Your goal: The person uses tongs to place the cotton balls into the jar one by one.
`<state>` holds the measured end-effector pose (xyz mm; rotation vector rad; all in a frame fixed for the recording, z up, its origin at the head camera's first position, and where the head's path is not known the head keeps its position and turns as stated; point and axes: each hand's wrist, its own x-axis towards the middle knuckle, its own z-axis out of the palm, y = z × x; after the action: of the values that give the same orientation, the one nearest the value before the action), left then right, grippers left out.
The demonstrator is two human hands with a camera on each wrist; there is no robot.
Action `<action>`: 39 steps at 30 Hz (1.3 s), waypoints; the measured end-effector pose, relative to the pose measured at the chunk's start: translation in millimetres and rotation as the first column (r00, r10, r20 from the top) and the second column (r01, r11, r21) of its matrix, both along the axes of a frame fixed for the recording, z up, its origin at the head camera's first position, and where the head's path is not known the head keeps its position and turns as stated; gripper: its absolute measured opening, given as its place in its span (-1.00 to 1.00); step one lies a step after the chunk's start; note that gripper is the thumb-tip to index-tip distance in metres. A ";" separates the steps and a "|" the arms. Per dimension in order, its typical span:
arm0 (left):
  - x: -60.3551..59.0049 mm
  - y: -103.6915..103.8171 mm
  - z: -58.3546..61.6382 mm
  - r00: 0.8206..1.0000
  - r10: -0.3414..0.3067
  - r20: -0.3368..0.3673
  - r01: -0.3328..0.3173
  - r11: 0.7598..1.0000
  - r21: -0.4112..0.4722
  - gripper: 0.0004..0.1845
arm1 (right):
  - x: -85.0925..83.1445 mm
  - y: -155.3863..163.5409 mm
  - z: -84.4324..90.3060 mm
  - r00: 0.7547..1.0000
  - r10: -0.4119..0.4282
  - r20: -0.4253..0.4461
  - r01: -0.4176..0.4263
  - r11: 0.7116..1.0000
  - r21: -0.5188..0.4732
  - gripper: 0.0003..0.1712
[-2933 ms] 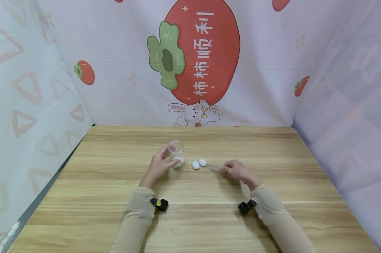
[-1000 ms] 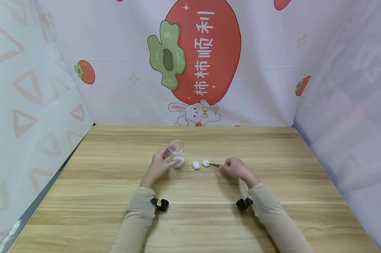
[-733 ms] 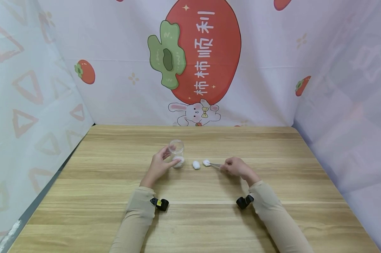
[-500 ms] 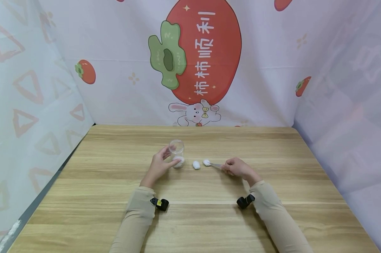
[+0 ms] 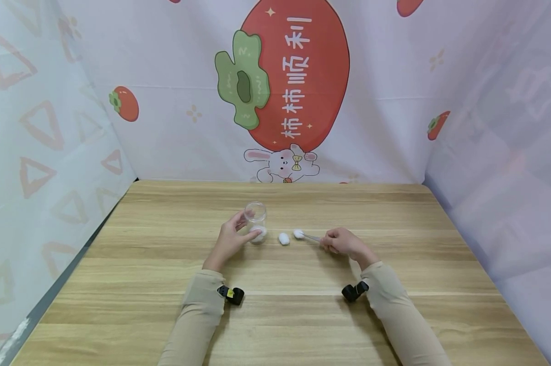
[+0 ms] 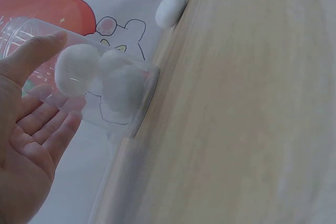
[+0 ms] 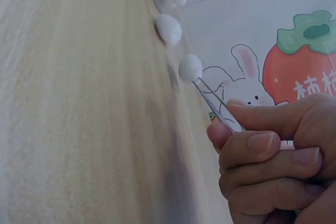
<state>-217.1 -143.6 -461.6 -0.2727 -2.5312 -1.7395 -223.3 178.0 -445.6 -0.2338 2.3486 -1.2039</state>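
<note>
A clear jar (image 5: 255, 218) stands upright on the table, with several white cotton balls (image 6: 79, 69) inside near its bottom. My left hand (image 5: 230, 239) holds it from the left, thumb and fingers around its wall. In my right hand (image 5: 344, 243) is a pair of metal tweezers (image 7: 215, 103), pinched between thumb and fingers and pointing left. At the tweezer tips is one cotton ball (image 7: 190, 68), which the right wrist view shows close over the tabletop. A second loose cotton ball (image 5: 283, 239) lies on the table between the jar and the tweezers.
The wooden table (image 5: 275, 315) reaches back to a white cloth (image 5: 165, 137) printed with persimmons and a rabbit. Pale cloth walls rise along the left and right sides. Each sleeve carries a black wrist camera (image 5: 355, 292).
The cotton ball at the tweezer tips has shifted slightly right, away from the loose one, and rises a little in the latest frame. My left hand and the jar stay put.
</note>
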 end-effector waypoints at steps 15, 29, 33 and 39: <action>-0.4 0.4 -1.1 1.000 -0.003 -0.012 0.003 1.000 -0.004 -0.29 | -0.7 -5.3 19.0 0.999 0.012 -0.042 -0.012 1.000 -0.014 -0.64; 1.0 1.0 0.4 1.000 -0.003 -0.023 0.003 1.000 -0.001 -0.33 | -2.0 -13.3 37.2 0.999 0.008 -0.044 -0.010 0.999 -0.035 -0.65; 1.5 1.1 0.9 1.000 0.000 -0.021 0.000 1.000 -0.004 -0.32 | -2.9 -15.7 39.4 0.997 0.031 -0.074 -0.034 0.999 -0.040 -0.64; 1.4 1.3 1.3 1.000 0.001 -0.022 -0.001 1.000 -0.006 -0.31 | -1.6 -19.0 48.2 0.993 0.059 -0.105 -0.067 0.995 -0.079 -0.62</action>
<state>-215.7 -142.3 -460.3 -0.2894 -2.5214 -1.7189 -224.8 159.0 -397.4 -0.4036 2.3615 -1.2871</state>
